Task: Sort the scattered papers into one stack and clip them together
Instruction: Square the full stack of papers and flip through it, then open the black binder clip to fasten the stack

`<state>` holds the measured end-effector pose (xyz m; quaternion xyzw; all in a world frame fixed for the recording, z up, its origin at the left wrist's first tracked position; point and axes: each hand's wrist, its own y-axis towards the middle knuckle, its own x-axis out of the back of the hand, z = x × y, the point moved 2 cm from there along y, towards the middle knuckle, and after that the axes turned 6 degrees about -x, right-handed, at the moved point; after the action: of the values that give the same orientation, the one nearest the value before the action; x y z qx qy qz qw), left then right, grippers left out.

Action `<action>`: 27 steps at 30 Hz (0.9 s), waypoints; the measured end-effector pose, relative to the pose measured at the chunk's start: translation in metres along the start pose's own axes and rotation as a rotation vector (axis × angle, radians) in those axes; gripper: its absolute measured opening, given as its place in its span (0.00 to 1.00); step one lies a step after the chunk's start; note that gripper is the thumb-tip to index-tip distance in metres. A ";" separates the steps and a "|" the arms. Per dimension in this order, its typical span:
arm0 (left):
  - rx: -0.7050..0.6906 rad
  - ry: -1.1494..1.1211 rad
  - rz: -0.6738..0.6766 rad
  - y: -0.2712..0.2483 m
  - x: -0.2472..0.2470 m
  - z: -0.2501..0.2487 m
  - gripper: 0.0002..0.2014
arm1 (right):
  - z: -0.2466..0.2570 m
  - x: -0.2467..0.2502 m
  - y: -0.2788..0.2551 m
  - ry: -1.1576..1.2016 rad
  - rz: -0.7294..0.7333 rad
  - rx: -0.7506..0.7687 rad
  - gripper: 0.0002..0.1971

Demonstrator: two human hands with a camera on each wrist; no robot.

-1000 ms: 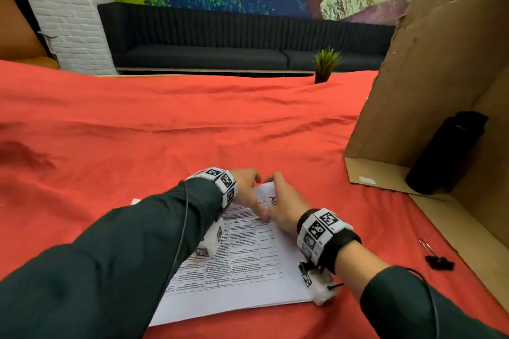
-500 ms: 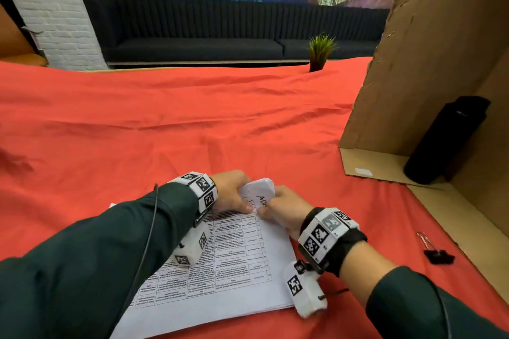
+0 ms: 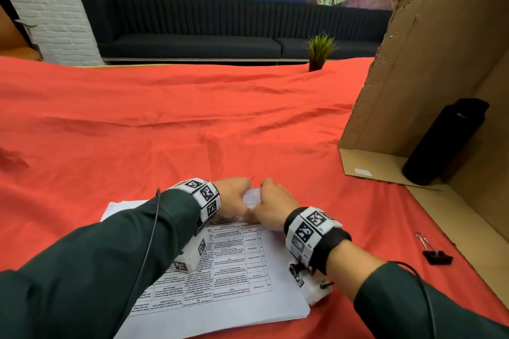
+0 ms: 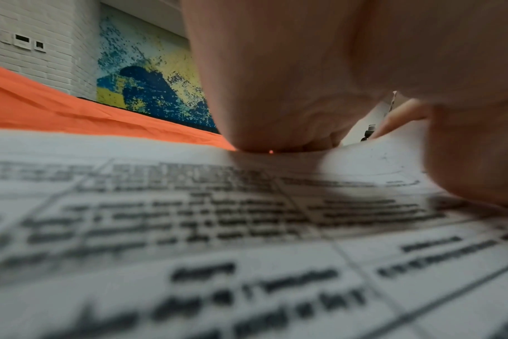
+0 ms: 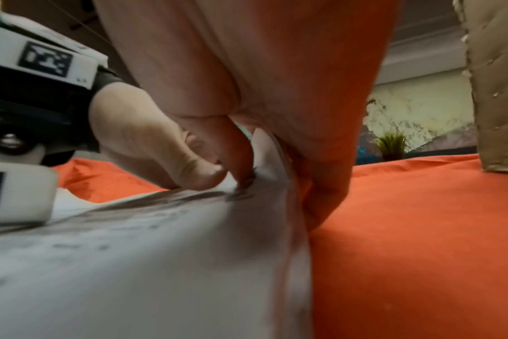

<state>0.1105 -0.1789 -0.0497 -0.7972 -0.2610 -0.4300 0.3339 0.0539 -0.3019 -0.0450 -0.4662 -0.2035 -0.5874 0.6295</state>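
A stack of printed papers (image 3: 237,272) lies on the red cloth in front of me. Its far corner (image 3: 253,197) is bent upward. My left hand (image 3: 239,195) curls over that corner from the left. My right hand (image 3: 269,198) pinches it from the right, thumb in front and fingers behind, as the right wrist view shows at the raised paper corner (image 5: 266,158). In the left wrist view the printed papers (image 4: 247,229) fill the frame and the palm (image 4: 276,91) rests on the sheet. A black binder clip (image 3: 436,255) lies on the cloth to the right, apart from both hands.
An open cardboard box (image 3: 440,77) stands at the right with a black bottle (image 3: 446,143) inside it. A small potted plant (image 3: 319,51) stands at the far edge. Wrinkled red cloth (image 3: 192,124) covers the table beyond the papers.
The stack's far corner, flat a second ago, was curled up between both hands half a second ago. Now the hands are closer together over it, and it is mostly covered.
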 end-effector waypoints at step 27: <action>0.016 -0.217 0.058 0.014 0.010 0.013 0.16 | -0.187 0.143 -0.031 -0.729 -0.062 -0.581 0.17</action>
<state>0.1316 -0.1762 -0.0511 -0.8435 -0.2757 -0.3293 0.3226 0.0028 -0.5309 -0.0090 -0.7929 -0.2522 -0.4365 0.3423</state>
